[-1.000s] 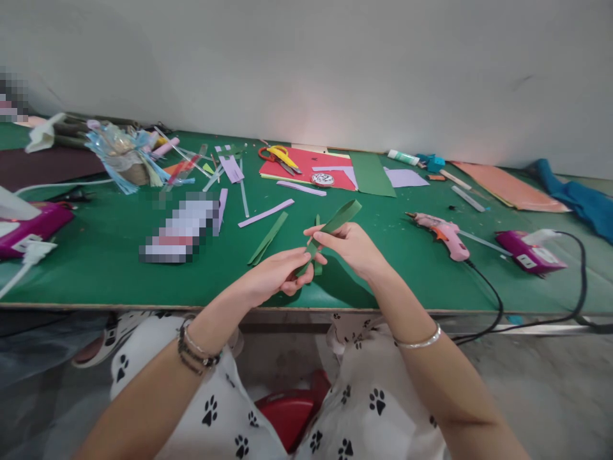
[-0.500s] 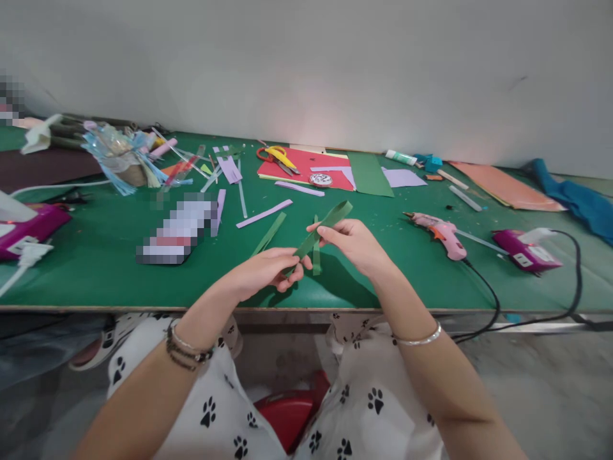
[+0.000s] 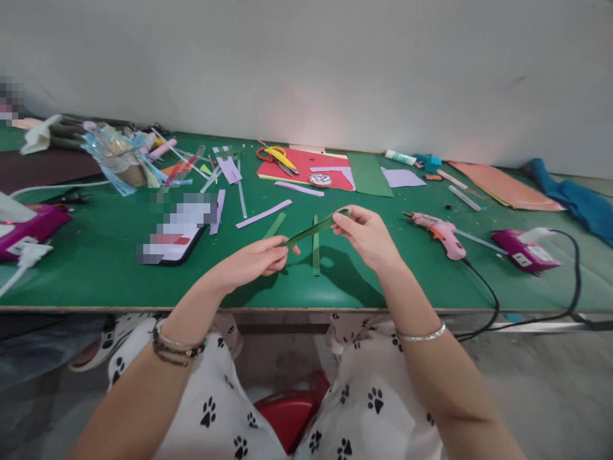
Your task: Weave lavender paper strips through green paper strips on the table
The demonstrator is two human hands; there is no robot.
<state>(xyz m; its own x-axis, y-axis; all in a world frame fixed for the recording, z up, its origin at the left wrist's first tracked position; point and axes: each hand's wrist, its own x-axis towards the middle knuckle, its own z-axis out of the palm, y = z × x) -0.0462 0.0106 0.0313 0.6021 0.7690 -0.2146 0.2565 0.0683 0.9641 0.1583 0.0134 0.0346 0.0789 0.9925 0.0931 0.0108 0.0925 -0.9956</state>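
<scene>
A green paper strip (image 3: 311, 231) stretches between my two hands, raised above the table's front part. My left hand (image 3: 261, 259) pinches its left end between thumb and fingers. At the other end, my right hand (image 3: 363, 235) grips it with thumb and forefinger, and part of that end is hidden by the fingers. Below, a second green strip (image 3: 316, 255) lies on the green table. Another green strip (image 3: 275, 225) is just beyond my left hand, partly covered by it. Lilac paper strips (image 3: 264, 214) are scattered farther back.
A pink glue gun (image 3: 445, 236) lies at the right, its cable running over the front edge near a purple power socket (image 3: 525, 249). A phone (image 3: 184, 246) is at the left. Yellow-handled scissors (image 3: 278, 158) rest on red paper (image 3: 316, 163) at the back.
My hands have drawn apart. The green strip, looped and standing up at its right end before, is now pulled straighter and lower between them.
</scene>
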